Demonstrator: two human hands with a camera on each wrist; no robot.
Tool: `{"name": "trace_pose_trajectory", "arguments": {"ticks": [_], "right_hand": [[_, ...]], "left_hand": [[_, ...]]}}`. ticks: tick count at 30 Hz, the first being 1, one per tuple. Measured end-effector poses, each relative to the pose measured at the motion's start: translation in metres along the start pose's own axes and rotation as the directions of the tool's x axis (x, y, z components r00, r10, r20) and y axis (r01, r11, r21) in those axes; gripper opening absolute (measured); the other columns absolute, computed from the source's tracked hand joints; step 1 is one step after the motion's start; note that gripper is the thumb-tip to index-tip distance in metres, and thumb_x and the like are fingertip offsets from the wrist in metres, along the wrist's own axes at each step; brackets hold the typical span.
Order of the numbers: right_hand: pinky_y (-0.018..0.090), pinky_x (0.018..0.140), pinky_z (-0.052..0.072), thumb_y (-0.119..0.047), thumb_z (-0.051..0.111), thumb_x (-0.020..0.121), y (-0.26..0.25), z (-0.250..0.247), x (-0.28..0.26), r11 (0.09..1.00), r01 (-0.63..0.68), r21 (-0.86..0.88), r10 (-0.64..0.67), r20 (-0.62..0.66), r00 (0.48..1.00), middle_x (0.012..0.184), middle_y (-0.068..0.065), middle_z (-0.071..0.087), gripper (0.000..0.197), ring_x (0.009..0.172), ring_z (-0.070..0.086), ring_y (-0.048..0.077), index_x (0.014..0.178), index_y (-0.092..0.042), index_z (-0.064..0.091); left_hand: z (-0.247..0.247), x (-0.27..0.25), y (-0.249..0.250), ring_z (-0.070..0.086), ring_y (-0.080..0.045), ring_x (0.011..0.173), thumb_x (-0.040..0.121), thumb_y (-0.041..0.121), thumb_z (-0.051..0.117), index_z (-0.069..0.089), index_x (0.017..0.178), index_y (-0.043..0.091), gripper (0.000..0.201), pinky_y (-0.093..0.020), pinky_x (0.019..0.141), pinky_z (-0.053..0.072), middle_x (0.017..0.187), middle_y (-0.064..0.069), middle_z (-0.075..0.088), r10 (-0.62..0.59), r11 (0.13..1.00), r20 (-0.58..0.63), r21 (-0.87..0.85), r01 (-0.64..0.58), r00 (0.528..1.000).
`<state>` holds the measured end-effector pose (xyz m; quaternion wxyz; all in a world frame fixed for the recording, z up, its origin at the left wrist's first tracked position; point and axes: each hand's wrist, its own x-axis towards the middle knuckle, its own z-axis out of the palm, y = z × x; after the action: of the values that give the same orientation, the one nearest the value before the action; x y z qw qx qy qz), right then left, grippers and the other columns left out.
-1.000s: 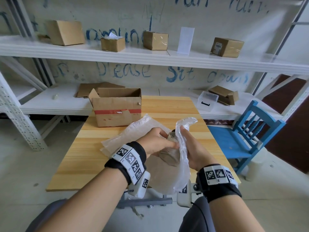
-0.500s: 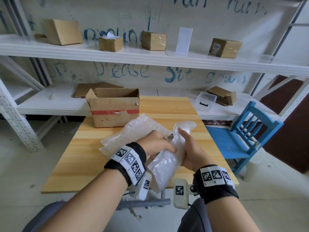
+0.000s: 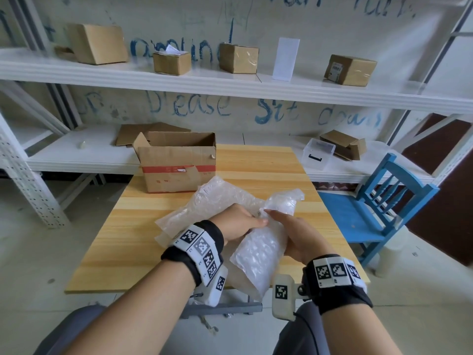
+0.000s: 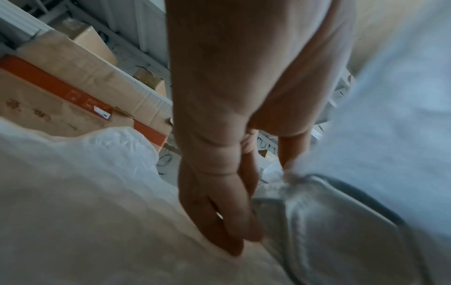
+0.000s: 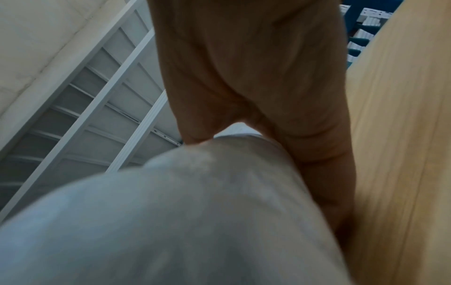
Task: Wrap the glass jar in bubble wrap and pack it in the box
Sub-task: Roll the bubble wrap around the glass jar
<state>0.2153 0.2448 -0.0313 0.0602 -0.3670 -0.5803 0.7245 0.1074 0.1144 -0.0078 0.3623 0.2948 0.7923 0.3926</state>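
- my left hand (image 3: 239,222) is curled over the top of the bundle, fingers pinching the bubble wrap (image 3: 258,254) against the jar inside so the layer i've rolled can't spring open.
- my right hand (image 3: 294,235) cups the other side, fingers wrapped round the padded body from beneath, thumb along the top; i hold it this way to bear the weight and turn it.
- the glass jar itself is almost wholly hidden in the wrap. i judge it sits between my palms, above the near part of the wooden table (image 3: 143,242), not yet in the box.
- a loose tail of wrap sticks up past my right fingers, and more slack sheet lies on the table under my left wrist. that spare length is what is left to roll or tuck, i think.
- the cardboard box (image 3: 179,162) stands open at the far side of the table, flaps up, well apart from the bundle, ready to take it from above.
- the wrist views are blurred; they show fingers on wrap and little more.
- i'd say the wrapping is most of the way done, the ends unclosed.
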Motion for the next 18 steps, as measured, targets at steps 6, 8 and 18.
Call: {"name": "trace_pose_trajectory", "arguments": {"ticks": [6, 8, 18], "right_hand": [[0.039, 0.068, 0.063, -0.034, 0.079, 0.085, 0.0, 0.005, -0.001, 0.998, 0.007, -0.064, -0.014, -0.11, 0.994, 0.101, 0.018, 0.078, 0.044, 0.089, 0.077, 0.034, 0.11, 0.0, 0.068], [0.035, 0.061, 0.061, -0.033, 0.079, 0.084, -0.002, 0.008, -0.001, 0.996, 0.0, -0.09, -0.012, -0.139, 0.99, 0.1, 0.018, 0.077, 0.041, 0.084, 0.076, 0.033, 0.108, -0.001, 0.068], [0.038, 0.063, 0.055, -0.031, 0.074, 0.074, -0.007, 0.027, 0.004, 0.982, -0.061, -0.179, 0.016, -0.243, 0.97, 0.097, 0.02, 0.076, 0.047, 0.075, 0.072, 0.03, 0.106, 0.003, 0.068]], "left_hand": [[-0.007, 0.0, -0.012, 0.06, -0.03, 0.072, 0.089, 0.032, 0.075, 0.068, 0.078, -0.004, 0.038, -0.04, 0.078, 0.053, 0.08, -0.027, 0.066, 0.102, 0.994, -0.087, 0.042, -0.099, 0.991], [-0.007, -0.006, -0.009, 0.069, -0.024, 0.088, 0.086, 0.02, 0.078, 0.074, 0.098, 0.004, 0.02, -0.03, 0.082, 0.054, 0.097, -0.012, 0.074, 0.196, 0.979, -0.221, 0.099, -0.178, 0.955], [0.01, -0.028, 0.014, 0.056, -0.021, 0.109, 0.085, 0.041, 0.071, 0.055, 0.128, 0.017, 0.051, -0.028, 0.084, 0.043, 0.126, 0.0, 0.046, 0.202, 0.884, -0.035, 0.437, -0.167, 0.979]]}}
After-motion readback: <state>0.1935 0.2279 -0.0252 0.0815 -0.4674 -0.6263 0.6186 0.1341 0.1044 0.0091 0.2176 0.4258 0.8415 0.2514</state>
